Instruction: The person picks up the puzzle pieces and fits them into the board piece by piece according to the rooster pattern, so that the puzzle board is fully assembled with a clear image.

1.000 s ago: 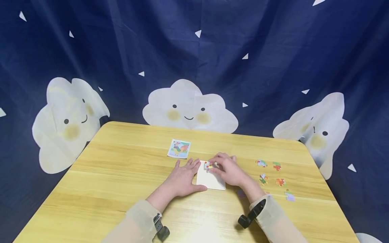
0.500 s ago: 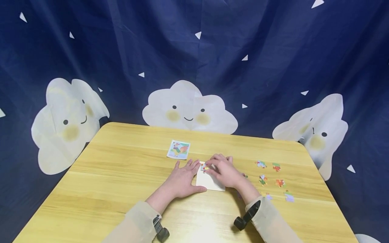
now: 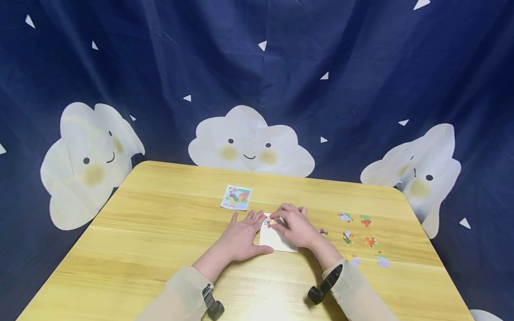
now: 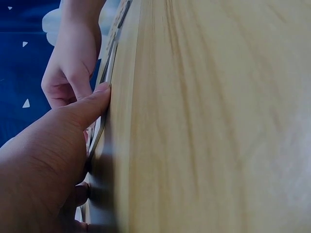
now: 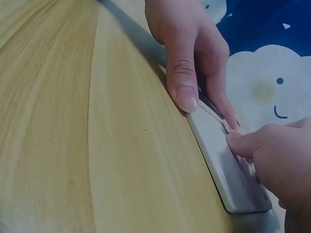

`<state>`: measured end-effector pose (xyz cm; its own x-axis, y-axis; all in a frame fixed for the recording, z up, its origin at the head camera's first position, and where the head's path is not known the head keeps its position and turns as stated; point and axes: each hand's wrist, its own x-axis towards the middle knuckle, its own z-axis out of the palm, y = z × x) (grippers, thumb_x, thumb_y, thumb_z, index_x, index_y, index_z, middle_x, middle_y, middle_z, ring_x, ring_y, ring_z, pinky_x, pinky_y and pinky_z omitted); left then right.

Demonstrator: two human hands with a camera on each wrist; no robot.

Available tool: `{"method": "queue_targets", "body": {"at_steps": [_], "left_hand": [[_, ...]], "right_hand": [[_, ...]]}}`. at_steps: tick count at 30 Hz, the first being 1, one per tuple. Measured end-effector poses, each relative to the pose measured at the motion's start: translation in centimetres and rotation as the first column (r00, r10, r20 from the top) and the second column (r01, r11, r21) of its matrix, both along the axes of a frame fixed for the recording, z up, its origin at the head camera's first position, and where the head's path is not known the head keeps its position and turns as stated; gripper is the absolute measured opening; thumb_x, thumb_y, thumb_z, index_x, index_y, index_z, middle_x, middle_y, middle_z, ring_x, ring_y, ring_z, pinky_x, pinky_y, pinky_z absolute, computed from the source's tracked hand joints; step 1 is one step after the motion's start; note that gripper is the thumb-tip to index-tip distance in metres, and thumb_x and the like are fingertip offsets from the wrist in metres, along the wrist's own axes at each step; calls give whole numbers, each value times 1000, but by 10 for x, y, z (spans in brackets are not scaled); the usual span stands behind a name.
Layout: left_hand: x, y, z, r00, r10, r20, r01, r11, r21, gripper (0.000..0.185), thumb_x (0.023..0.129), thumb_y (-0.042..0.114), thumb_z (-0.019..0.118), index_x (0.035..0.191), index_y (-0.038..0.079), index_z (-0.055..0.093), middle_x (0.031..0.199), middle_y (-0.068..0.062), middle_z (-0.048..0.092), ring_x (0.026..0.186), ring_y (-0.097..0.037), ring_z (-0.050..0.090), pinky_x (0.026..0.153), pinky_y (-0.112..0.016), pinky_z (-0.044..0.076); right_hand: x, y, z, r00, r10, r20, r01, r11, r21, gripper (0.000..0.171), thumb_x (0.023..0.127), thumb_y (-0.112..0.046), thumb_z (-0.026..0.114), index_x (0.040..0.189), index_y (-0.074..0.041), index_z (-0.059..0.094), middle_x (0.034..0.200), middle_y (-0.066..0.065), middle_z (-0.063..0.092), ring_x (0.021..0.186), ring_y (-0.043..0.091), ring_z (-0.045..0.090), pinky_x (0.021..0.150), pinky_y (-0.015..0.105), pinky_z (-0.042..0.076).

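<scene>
A white square board (image 3: 279, 242) lies flat on the wooden table. My left hand (image 3: 238, 237) rests along its left side, fingers spread, with the thumb at the near left corner. In the right wrist view the thumb of that hand touches the edge of the board (image 5: 214, 150). Between thumb and fingertips my right hand (image 3: 298, 227) pinches a small colourful jigsaw piece (image 3: 268, 220) at the board's far left corner. The fingers cover part of the piece. The left wrist view shows the left thumb (image 4: 95, 102) at the board's edge.
Loose jigsaw pieces stand in rows at the right, among them a red one (image 3: 366, 220), an orange one (image 3: 370, 241) and a purple one (image 3: 382, 259). A picture card (image 3: 236, 197) of a bird lies behind the board. A dark blue cloud-patterned curtain (image 3: 225, 58) hangs behind the table.
My right hand has moved slightly left with the jigsaw piece, bringing it into the board's far left corner. The left hand has stayed in place.
</scene>
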<state>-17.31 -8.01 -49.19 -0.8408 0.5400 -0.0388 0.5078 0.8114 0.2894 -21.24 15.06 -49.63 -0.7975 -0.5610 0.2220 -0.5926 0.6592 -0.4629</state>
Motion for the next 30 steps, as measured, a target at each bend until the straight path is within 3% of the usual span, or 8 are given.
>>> {"method": "queue_targets", "body": {"at_steps": [18, 30], "left_hand": [[0, 1, 2, 1000, -16, -8, 16, 1000, 0, 99, 94, 78, 55, 166, 12, 36, 172, -6, 31, 157, -33, 28, 119, -75, 18], [0, 3, 7, 999, -40, -32, 37, 996, -82, 98, 95, 80, 51, 166, 13, 37, 173, -4, 27, 158, -34, 25, 119, -72, 23]], "right_hand": [[-2, 2, -3, 999, -30, 13, 30, 999, -27, 22, 96, -23, 81, 116, -15, 84, 100, -12, 59, 98, 12, 53, 86, 49, 24], [0, 0, 0, 998, -39, 45, 41, 998, -39, 19, 96, -20, 81, 114, -15, 85, 101, -8, 62, 99, 14, 55, 89, 50, 24]]}}
